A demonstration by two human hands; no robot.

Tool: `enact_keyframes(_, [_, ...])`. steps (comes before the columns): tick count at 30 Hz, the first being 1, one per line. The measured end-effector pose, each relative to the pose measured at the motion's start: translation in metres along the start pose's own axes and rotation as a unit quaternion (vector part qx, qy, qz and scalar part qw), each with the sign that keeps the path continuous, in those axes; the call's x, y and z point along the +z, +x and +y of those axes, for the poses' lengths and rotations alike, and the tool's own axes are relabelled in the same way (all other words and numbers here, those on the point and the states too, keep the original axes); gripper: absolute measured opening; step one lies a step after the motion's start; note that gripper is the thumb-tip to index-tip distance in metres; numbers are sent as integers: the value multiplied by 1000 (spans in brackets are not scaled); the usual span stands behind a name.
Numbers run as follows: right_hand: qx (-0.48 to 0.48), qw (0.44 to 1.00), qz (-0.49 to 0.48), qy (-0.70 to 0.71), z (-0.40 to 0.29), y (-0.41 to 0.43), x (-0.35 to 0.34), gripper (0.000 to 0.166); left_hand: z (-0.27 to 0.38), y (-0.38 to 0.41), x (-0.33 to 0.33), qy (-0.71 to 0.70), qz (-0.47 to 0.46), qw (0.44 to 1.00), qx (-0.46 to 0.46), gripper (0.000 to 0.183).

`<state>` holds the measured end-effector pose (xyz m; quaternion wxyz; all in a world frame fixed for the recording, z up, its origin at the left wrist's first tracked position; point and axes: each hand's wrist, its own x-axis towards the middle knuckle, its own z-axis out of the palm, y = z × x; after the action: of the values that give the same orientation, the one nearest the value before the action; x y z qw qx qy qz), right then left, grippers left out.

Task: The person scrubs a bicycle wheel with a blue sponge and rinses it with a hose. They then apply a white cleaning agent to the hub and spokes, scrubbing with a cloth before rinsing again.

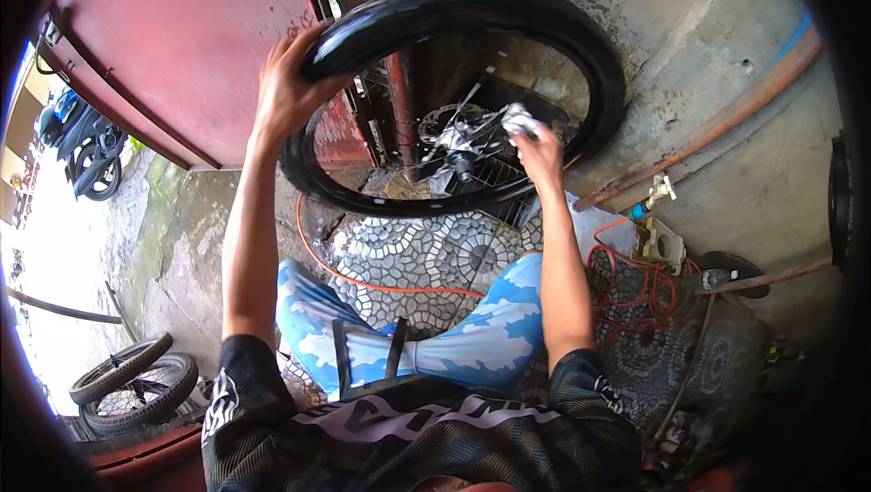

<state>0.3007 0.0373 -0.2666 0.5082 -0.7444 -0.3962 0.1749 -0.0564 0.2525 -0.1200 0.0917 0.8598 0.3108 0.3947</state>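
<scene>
A bicycle wheel with a black tire (544,8) is held up in front of me, tilted, with some motion blur. My left hand (292,87) grips the tire at its upper left side. White foam covers much of the wheel hub (463,162) and nearby spokes; a disc brake rotor (435,121) shows behind it. Inside the rim, among the spokes right of the hub, my right hand (542,155) holds a whitish, foamy wad (518,117); whether it is a sponge or a cloth cannot be told.
Below the wheel lie a metal drain grate (527,209) and pebble-mosaic floor (408,247). An orange hose (381,286) runs from a tap (660,189) on the right wall. A red metal gate (184,36) stands left. Two bicycle wheels (136,390) rest lower left; a scooter (99,158) is beyond.
</scene>
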Motion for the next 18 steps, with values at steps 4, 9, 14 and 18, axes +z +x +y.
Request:
enact_keyframes(4, [-14,985,131,-109,44,-47,-23,32,131,84,27,134,-73,983,104,75])
enact_keyframes(9, [-154,985,63,51,16,-69,-9,40,158,113,50,189,-10,958,218,87])
enact_keyframes(14, [-203,967,46,-149,-22,-34,2,27,131,96,49,190,-108,975,29,86])
enact_keyframes(18, [-168,939,-20,-300,11,-9,24,28,154,98,52,184,-128,974,34,65])
